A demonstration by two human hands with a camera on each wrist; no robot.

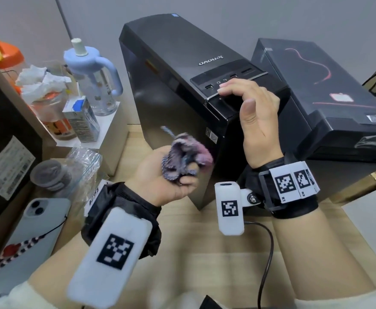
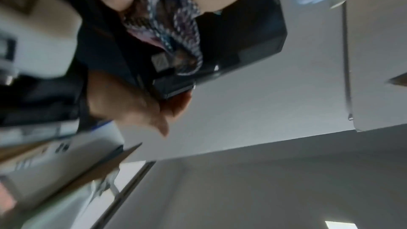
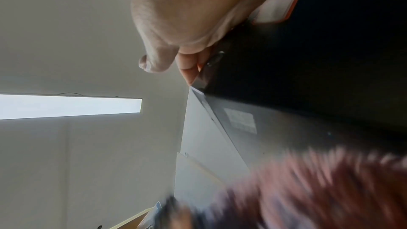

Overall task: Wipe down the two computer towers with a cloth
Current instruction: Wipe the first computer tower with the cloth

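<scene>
— Wooden tabletop [image 1: 205, 241] runs across the lower half of the head view, with a grey wall behind. What do we have standing on it?

— We see two black computer towers. The Lenovo tower [image 1: 182, 85] stands at the centre of the frame, and the second tower [image 1: 316, 90], marked with red lines, sits just beside it at the upper right.

— And our hands?

— Our left hand [image 1: 160, 177] is at the lower centre, palm up, fingers curled round a bunched purple and pink cloth [image 1: 187, 157]. The cloth is blurred and held just in front of the Lenovo tower's side panel; we cannot tell whether it touches the panel. The left wrist view shows the same cloth's speckled edge [image 2: 176, 23] pinched between thumb and palm.

— The right one?

— Our right hand [image 1: 258, 114] rests on the front top edge of the Lenovo tower, fingers bent over the edge near the ports and the thumb free. In the right wrist view the fingertips [image 3: 189, 69] lie against the tower's dark corner.

— Anything else around?

— At the left of the frame we see a pale blue bottle [image 1: 93, 74], a small carton [image 1: 81, 119], an orange-lidded jar [image 1: 6, 54] and crumpled tissue [image 1: 40, 79]. A phone [image 1: 26, 241] lies at the lower left. A black cable [image 1: 267, 253] crosses the table at the lower right.
</scene>
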